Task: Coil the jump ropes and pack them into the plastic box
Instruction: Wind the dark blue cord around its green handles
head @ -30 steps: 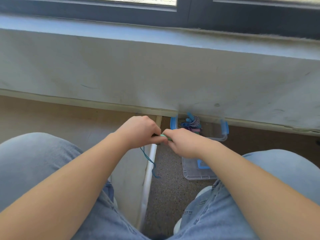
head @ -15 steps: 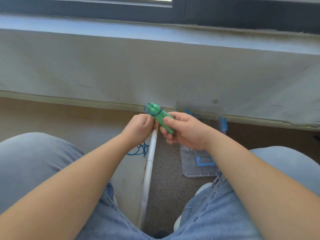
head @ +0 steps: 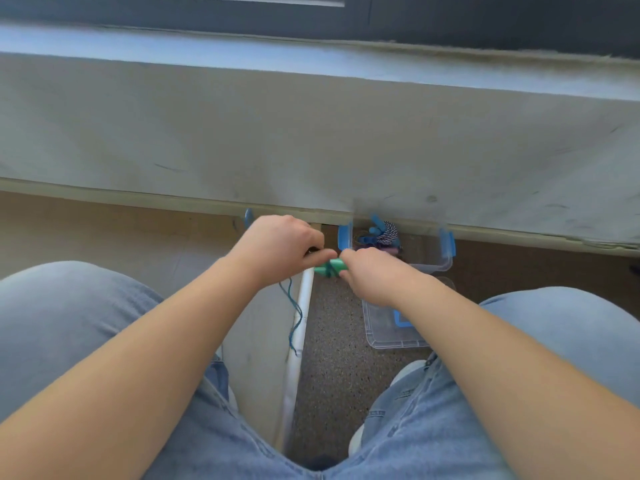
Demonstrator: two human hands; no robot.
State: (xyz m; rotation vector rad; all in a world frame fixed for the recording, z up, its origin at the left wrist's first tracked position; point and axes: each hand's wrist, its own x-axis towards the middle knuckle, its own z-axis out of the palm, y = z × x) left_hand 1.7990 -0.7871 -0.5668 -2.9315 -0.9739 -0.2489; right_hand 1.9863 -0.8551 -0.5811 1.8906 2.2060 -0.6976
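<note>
I hold a green-handled jump rope (head: 329,266) between both hands above the floor. My right hand (head: 372,275) grips the green handles, which now lie level. My left hand (head: 282,245) pinches the teal cord at the handles. A loose end of the cord (head: 294,311) hangs down below my left hand. The clear plastic box (head: 440,261) with blue clips stands on the floor just beyond my right hand, against the wall. Inside it lie coiled ropes (head: 382,235), one blue and one striped.
The box's clear lid (head: 388,332) with a blue clip lies on the speckled floor under my right forearm. A white pipe (head: 298,336) runs along the floor between my knees. A grey wall and window sill rise ahead.
The green handles were tipped upright half a second ago; they have come back down level between my hands. The teal cord, then bunched by my left hand, hangs down loose again.
</note>
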